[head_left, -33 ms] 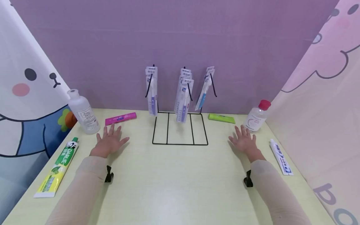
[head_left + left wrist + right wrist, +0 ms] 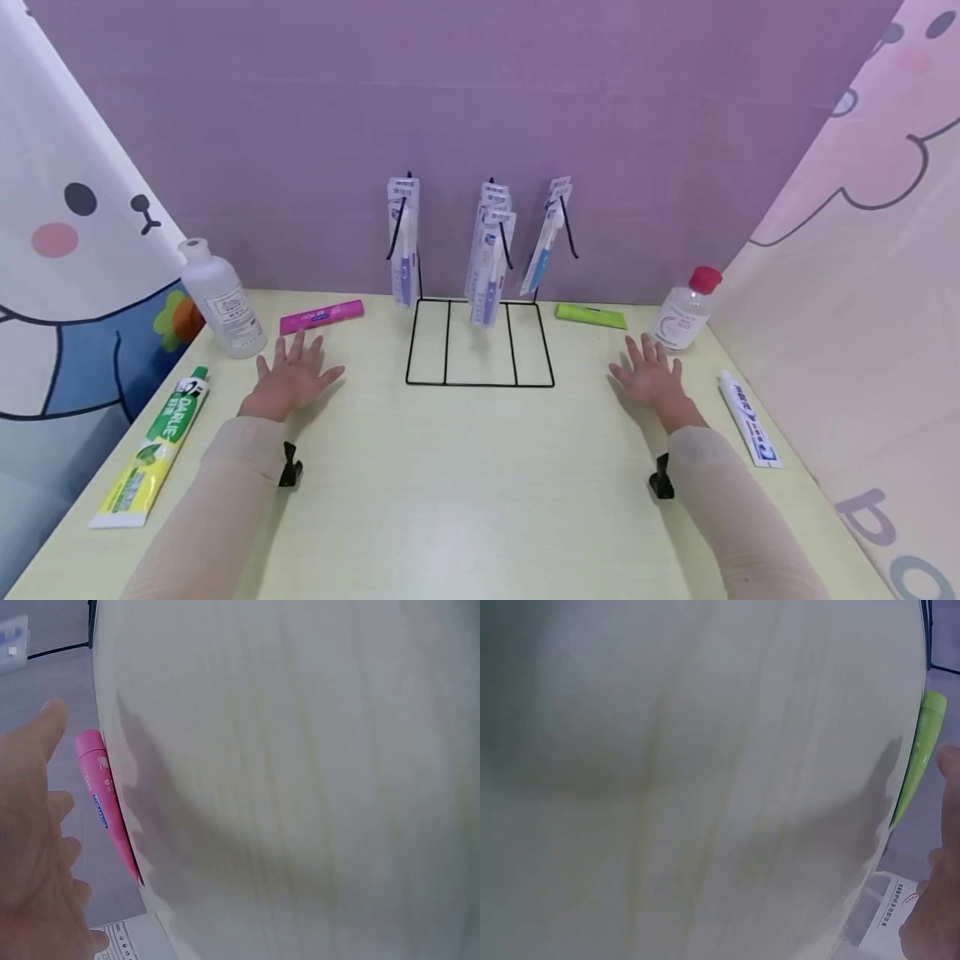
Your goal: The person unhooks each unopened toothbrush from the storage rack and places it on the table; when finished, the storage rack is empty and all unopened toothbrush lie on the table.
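My left hand (image 2: pixel 287 383) is held palm down over the table with its fingers spread, holding nothing. Just beyond its fingertips lies a pink toothpaste tube (image 2: pixel 321 317), also visible in the left wrist view. On the other side my right hand (image 2: pixel 651 379) spreads its fingers in the same way, with nothing in it. A bottle with a red cap (image 2: pixel 684 310) stands right behind its fingertips, and a green tube (image 2: pixel 590 316) lies ahead and to the left. Between the hands, a black wire rack (image 2: pixel 480 385) carries packaged toothbrushes (image 2: pixel 491 271) on its hooks.
At the left, a white bottle (image 2: pixel 225 300) stands behind a yellow and green toothpaste tube (image 2: pixel 153 450). A white and blue tube (image 2: pixel 750 419) lies near the right table edge. Purple cloth (image 2: pixel 300 150) hangs behind the rack, with printed cloth on both sides.
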Action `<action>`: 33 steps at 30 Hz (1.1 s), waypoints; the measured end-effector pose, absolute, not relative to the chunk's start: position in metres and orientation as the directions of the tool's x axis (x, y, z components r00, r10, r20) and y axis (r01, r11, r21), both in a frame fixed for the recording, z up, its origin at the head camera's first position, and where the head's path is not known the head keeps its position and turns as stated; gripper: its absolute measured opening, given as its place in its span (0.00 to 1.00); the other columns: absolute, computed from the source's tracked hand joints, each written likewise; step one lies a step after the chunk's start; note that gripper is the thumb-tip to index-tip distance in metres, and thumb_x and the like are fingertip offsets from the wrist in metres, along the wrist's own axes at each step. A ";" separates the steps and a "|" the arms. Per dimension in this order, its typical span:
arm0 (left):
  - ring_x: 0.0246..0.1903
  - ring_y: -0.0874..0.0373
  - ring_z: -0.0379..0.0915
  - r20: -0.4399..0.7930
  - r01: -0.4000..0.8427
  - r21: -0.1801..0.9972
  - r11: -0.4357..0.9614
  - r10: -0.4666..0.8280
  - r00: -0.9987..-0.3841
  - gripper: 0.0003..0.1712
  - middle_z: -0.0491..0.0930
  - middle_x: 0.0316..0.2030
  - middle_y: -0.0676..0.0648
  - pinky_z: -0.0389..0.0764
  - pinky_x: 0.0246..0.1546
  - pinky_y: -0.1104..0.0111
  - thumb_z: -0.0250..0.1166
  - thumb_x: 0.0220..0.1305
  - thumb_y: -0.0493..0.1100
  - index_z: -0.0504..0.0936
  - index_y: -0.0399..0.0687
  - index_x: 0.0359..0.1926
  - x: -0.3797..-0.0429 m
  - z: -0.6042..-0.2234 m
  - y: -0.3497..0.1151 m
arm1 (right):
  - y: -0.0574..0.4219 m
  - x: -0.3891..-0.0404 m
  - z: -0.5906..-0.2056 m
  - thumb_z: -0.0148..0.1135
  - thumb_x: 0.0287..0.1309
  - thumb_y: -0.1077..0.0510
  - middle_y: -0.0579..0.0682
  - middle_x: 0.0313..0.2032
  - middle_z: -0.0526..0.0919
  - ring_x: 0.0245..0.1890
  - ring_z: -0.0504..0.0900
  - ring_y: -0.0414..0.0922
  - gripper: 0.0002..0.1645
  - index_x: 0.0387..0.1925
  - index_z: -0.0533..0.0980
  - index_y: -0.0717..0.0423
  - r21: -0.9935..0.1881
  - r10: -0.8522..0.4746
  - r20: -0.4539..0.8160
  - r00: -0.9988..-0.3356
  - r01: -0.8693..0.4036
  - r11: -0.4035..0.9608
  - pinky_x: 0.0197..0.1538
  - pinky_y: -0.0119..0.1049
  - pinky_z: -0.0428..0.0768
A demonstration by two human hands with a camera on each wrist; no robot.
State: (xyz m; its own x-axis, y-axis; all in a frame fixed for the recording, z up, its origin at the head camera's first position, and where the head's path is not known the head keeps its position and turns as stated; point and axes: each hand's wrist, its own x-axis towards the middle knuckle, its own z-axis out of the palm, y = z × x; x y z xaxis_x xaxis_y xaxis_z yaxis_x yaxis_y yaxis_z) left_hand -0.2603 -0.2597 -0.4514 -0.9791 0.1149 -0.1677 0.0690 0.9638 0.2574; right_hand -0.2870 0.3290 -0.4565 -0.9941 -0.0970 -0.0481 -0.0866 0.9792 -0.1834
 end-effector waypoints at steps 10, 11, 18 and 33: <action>0.63 0.34 0.25 -0.076 0.151 0.470 0.870 0.211 -0.975 0.50 0.32 0.67 0.34 0.35 0.56 0.39 0.47 0.62 0.65 0.35 0.41 0.69 -0.263 -0.450 -0.238 | 0.312 -0.295 -0.439 0.36 0.63 0.35 0.64 0.67 0.39 0.64 0.39 0.64 0.45 0.69 0.41 0.59 -0.249 -0.138 0.065 -0.988 -0.150 0.957 0.58 0.65 0.40; 0.63 0.34 0.29 -0.062 0.156 0.516 0.842 0.219 -0.974 0.50 0.35 0.67 0.33 0.38 0.57 0.41 0.50 0.61 0.63 0.36 0.41 0.69 -0.264 -0.450 -0.232 | 0.308 -0.298 -0.435 0.37 0.63 0.35 0.65 0.67 0.39 0.64 0.40 0.63 0.45 0.69 0.41 0.60 -0.272 -0.150 0.085 -0.985 -0.167 0.948 0.59 0.64 0.41; 0.57 0.38 0.57 -0.097 0.063 0.786 0.615 0.224 -0.970 0.52 0.55 0.63 0.34 0.63 0.53 0.48 0.60 0.58 0.56 0.37 0.45 0.70 -0.270 -0.449 -0.186 | 0.273 -0.312 -0.401 0.48 0.62 0.42 0.64 0.66 0.46 0.64 0.46 0.59 0.46 0.68 0.42 0.62 -0.518 -0.112 0.160 -0.981 -0.180 0.836 0.63 0.53 0.48; 0.51 0.43 0.65 -0.112 -0.017 0.844 0.537 0.145 -0.983 0.47 0.67 0.53 0.33 0.67 0.52 0.57 0.70 0.49 0.42 0.54 0.34 0.65 -0.288 -0.467 -0.135 | 0.217 -0.365 -0.355 0.60 0.56 0.54 0.54 0.54 0.70 0.52 0.70 0.46 0.33 0.61 0.61 0.55 -0.819 0.050 0.357 -0.933 -0.286 0.497 0.53 0.35 0.69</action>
